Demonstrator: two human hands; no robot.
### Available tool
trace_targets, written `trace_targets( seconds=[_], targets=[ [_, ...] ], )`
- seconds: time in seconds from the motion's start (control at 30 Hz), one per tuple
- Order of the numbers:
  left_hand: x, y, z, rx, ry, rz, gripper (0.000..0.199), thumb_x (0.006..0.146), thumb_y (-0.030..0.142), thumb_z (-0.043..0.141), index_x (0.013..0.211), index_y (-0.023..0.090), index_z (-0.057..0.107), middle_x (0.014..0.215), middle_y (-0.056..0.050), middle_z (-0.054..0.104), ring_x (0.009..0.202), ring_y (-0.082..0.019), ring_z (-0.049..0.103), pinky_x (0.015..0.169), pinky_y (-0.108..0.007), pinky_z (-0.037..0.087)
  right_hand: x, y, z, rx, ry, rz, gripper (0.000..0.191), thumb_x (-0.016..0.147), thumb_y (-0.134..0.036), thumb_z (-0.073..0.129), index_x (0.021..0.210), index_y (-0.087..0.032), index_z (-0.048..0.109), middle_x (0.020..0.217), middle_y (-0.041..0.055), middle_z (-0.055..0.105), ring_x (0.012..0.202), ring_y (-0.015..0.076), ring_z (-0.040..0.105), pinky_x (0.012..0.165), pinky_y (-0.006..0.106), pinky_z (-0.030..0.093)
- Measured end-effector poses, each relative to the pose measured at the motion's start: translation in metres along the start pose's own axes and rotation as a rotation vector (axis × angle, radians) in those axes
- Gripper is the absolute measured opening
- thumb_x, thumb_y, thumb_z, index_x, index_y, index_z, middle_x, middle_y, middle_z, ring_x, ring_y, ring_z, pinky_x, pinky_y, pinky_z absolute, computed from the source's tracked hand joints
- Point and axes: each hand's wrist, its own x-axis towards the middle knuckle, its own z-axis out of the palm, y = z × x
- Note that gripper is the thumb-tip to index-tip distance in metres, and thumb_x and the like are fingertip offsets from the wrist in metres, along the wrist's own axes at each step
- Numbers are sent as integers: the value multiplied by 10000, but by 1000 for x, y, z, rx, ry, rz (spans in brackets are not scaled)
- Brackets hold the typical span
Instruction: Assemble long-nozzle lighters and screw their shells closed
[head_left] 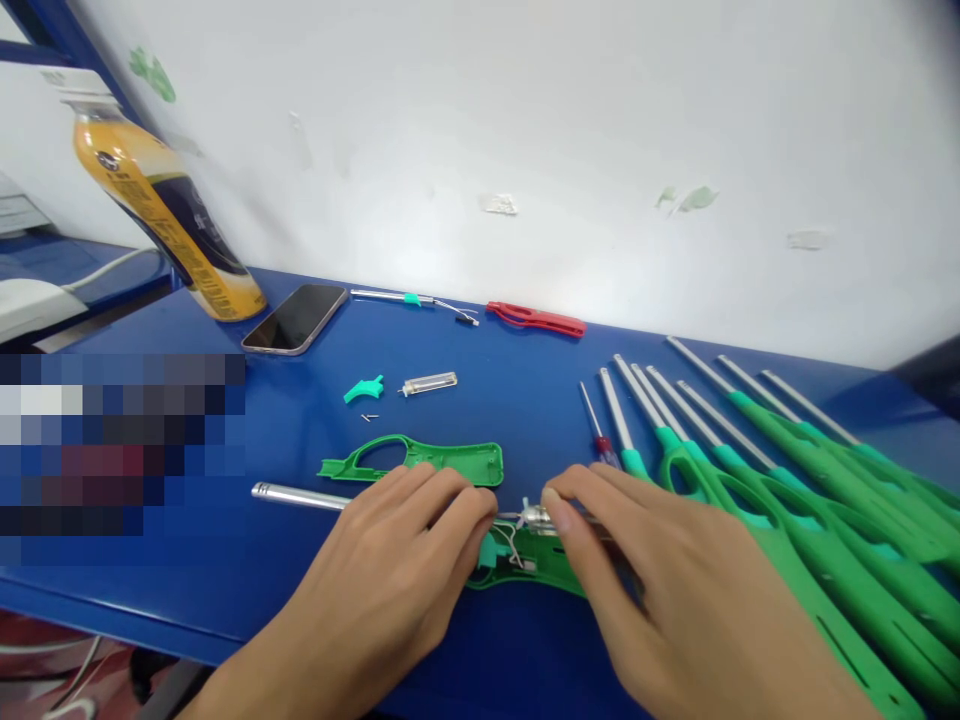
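Pinched in our right hand (667, 570): a clear, metal-topped tank (538, 517) at the edge of an open green shell half (562, 565). Our left hand (405, 560) curls, fingers bunched, over that shell's other end; we cannot tell what it holds. White wires (514, 545) show loose, a silver tube (300, 497) juts out leftward. We judge this unit midway: opened, not closed up. Closed green lighters (840, 475) lie right. Beyond our hands, another green shell half (476, 465) lies off; then tiny screws (370, 417), teal trigger (365, 388), second tank (430, 384), unfitted.
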Motion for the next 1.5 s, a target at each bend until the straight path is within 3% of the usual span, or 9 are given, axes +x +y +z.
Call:
trace_targets(
  seconds=[0.33,0.57,0.97,1.5],
  targets=[
    [-4,0,0,5,-28,-7,190,1074,107,512,1187,221,613,1012,-25,725,860,-238,661,778,-401,515,-3,-1,-1,17,5,-13,209,1114,-260,453,950,-266,581,871,-4,719,694,172,711,542,301,450],
    [-2,0,0,12,-29,13,125,1107,164,498,1079,224,604,945,-9,702,807,-221,641,754,-386,498,-1,-1,0,13,-22,-31,197,1118,-262,452,970,-277,582,893,-14,726,723,172,725,552,311,470],
    [-3,1,-2,-17,-72,-17,151,1107,163,477,1109,219,617,964,-21,678,836,-213,620,746,-379,501,0,-3,-2,26,-41,-23,206,1124,-282,457,970,-276,593,875,-15,726,723,174,730,610,308,508],
    [-3,3,-4,-62,7,42,136,1078,95,540,1106,159,656,973,-46,690,926,-216,585,816,-376,522,-1,0,-3,-45,12,-81,235,1120,-288,472,937,-287,619,926,-4,748,687,175,726,455,347,371]
  ],
)
